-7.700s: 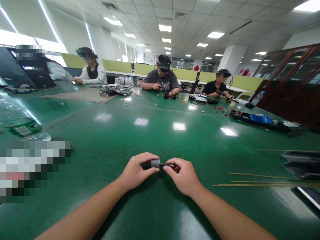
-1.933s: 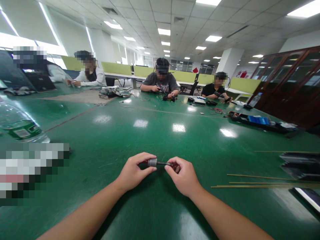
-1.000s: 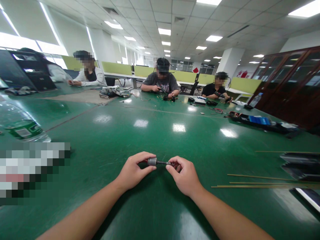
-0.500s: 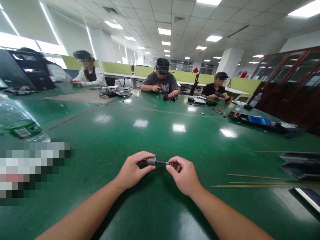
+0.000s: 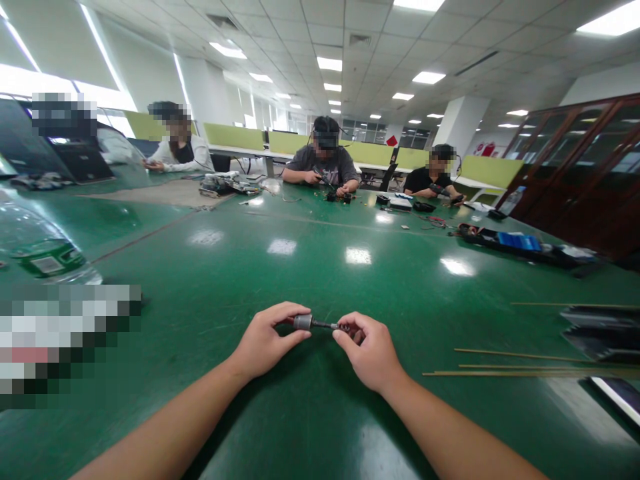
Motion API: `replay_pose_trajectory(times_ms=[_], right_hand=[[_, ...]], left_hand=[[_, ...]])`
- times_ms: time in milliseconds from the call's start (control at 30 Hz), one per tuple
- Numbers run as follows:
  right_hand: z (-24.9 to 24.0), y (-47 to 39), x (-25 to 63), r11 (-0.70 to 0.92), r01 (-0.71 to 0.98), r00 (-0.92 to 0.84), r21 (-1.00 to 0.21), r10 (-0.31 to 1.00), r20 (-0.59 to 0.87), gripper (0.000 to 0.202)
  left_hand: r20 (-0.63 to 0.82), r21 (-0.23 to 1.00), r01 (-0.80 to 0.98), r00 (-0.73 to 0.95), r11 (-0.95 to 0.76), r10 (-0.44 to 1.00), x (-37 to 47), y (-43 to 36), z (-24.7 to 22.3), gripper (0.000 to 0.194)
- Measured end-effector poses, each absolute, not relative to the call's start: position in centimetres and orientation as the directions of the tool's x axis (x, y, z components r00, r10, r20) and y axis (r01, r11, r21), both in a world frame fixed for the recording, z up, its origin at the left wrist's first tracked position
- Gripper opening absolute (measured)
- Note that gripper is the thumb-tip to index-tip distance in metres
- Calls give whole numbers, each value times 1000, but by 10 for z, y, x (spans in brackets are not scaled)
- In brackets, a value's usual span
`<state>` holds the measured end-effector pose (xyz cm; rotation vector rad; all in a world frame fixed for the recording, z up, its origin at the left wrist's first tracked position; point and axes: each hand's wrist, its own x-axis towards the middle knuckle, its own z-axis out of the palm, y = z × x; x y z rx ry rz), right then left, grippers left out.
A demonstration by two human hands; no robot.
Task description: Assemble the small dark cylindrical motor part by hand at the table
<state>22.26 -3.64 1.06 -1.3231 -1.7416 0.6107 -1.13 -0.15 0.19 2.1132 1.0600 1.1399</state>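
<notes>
Between my two hands lies a small grey metal cylinder with a thin dark shaft (image 5: 303,323), held level just above or on the green tabletop. My left hand (image 5: 265,340) grips the cylinder between thumb and fingers from the left side. A ridged, coil-like dark piece (image 5: 344,327) sits at the shaft's right end. My right hand (image 5: 371,350) pinches that end with thumb and bent fingers, which partly hide it. Whether the coil is a separate spring or part of the shaft, I cannot tell.
A water bottle (image 5: 45,250) and a blurred-out box stand at the left. Thin brass-coloured rods (image 5: 520,374) and dark trays (image 5: 597,333) lie at the right. A black tool case (image 5: 520,243) is farther off. Several people work across the green table (image 5: 300,280).
Both hands keep the same grip and place on the metal piece. At the far left, a person's head now shows as a blurred patch; the view has barely shifted.
</notes>
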Motion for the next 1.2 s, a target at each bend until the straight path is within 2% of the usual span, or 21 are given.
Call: replay_pose_trajectory(times_ms=[833, 967, 1033, 1100, 1167, 1200], right_hand=[[9, -36, 222, 313, 512, -73, -800, 944, 323, 5], [10, -36, 222, 316, 500, -71, -807, 943, 325, 6], [11, -37, 222, 323, 490, -74, -809, 941, 331, 8], [11, -38, 222, 334, 483, -81, -809, 938, 338, 11], [12, -38, 222, 345, 478, -90, -808, 934, 346, 14], [12, -39, 222, 350, 476, -93, -807, 932, 350, 14]], left_hand=[[431, 764, 378, 305, -523, 849, -13, -1, 1, 29], [438, 784, 384, 216, -488, 873, -15, 4, -2, 30], [364, 885, 271, 108, -379, 925, -16, 8, -4, 36], [232, 971, 50, 20, -232, 973, -18, 13, -5, 45], [102, 984, -148, 4, -100, 995, -25, 16, -4, 53], [54, 980, -190, 14, -50, 998, -30, 16, -2, 55]])
